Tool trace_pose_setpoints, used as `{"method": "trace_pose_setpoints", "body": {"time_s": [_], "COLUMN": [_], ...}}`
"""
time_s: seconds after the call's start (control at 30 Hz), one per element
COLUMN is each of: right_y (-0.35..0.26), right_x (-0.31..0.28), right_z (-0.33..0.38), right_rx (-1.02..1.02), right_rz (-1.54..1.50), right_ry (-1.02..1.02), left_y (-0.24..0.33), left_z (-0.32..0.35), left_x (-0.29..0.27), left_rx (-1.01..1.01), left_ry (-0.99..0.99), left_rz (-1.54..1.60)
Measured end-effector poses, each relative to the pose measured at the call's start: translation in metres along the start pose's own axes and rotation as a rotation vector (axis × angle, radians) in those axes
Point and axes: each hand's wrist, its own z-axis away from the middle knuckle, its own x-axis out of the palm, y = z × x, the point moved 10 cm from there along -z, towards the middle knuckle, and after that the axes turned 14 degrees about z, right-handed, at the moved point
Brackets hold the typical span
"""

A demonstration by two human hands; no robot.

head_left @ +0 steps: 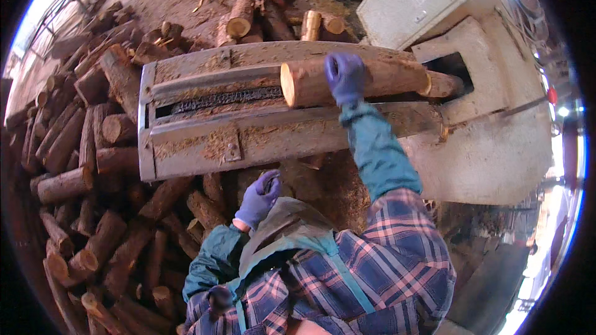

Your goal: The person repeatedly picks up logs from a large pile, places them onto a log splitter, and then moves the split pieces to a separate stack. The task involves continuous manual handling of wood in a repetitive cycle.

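plaid shirt [397, 254] nearest, log [391, 77] lies beneath right hand [345, 79].

Purple gloves [345, 79] | teal oversleeves [380, 152] | navy-and-pink plaid shirt [403, 242] | grey-brown apron [279, 226], teal trim [292, 250], teal straps [351, 277]

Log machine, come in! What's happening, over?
Right hand on large log in metal trough. Left hand away, near apron. Thinner log ahead, partly inside machine opening.
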Motion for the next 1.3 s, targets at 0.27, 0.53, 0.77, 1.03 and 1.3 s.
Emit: {"method": "trace_pose_setpoints", "body": {"time_s": [0.27, 0.53, 0.77, 1.03, 1.3], "right_y": [0.004, -0.290, -0.593, -0.631, -0.630], "right_x": [0.030, -0.011, 0.048, 0.212, 0.222], "right_z": [0.019, 0.101, 0.290, 0.350, 0.373], "right_rx": [-0.004, -0.154, -0.918, -0.614, -0.452], "right_rz": [0.515, -0.995, -1.139, -0.780, -0.677], "right_ry": [-0.300, -0.318, -1.262, -1.589, -1.866], "left_y": [0.010, -0.019, 0.009, 0.102, 0.095], "left_z": [0.036, 0.107, 0.165, 0.121, 0.005], "left_x": [0.013, -0.176, -0.495, -0.847, -1.022], "left_rx": [-0.075, -0.159, 0.189, 0.295, 0.031], "left_ry": [-0.126, 0.330, 1.030, 1.252, 1.051], "left_rz": [-0.329, -0.355, 0.007, -0.326, -0.502]}}
